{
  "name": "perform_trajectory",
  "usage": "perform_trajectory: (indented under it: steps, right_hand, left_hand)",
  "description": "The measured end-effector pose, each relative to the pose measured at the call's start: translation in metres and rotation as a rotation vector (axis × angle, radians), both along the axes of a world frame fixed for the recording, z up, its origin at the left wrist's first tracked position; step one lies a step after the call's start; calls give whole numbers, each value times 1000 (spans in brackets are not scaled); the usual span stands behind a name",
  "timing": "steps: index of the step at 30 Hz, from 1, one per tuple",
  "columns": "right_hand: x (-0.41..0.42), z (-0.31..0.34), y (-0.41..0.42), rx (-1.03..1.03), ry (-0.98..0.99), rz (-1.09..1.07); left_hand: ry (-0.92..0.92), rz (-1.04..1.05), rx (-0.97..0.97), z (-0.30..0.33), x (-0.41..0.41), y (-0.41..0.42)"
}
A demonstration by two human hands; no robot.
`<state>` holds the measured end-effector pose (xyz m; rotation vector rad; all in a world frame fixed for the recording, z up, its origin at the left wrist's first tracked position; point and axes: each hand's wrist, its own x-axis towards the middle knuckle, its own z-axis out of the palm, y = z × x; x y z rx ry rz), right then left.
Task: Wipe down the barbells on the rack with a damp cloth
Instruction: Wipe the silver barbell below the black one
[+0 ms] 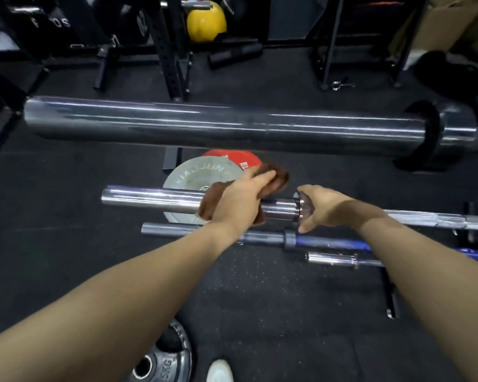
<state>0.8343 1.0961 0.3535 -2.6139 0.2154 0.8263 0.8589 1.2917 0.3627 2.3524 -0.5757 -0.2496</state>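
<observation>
left hand [239, 201] grips cloth [276, 177] on barbell sleeve [155, 196]; right hand [324, 206] holds collar [304, 206]

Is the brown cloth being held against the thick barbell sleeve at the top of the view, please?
No, the left hand holds the brown cloth on the chrome sleeve of a lower barbell, well below the thick sleeve.

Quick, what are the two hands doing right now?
Left hand: grips the brown cloth against the chrome barbell sleeve.
Right hand: fingers curled round that barbell's collar.

black rubber floor [287, 312], dark rack uprights [174, 45]
</observation>
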Motion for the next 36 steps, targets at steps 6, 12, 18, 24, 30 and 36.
perform_trajectory:
  steps: [6,12,18,24,30,36]
  right_hand:
    - [-15,-5,-3,82,-135,-39]
    - [-37,-26,7,-89,-453,23]
    - [-38,-34,8,-87,-567,51]
    - [-34,-36,2,-6,-566,44]
    - [-37,-38,0,-9,-536,56]
    - [-38,-38,2,-34,-531,88]
  left_hand:
    - [-33,-280,411,-9,-3,-20]
    - [69,-348,437,-8,-2,-15]
    - [-283,-333,536,-27,-14,-12]
    - [-404,-18,477,-44,-23,-52]
    - [-256,30,560,-34,7,-25]
    - [-217,269,611,-36,6,-21]
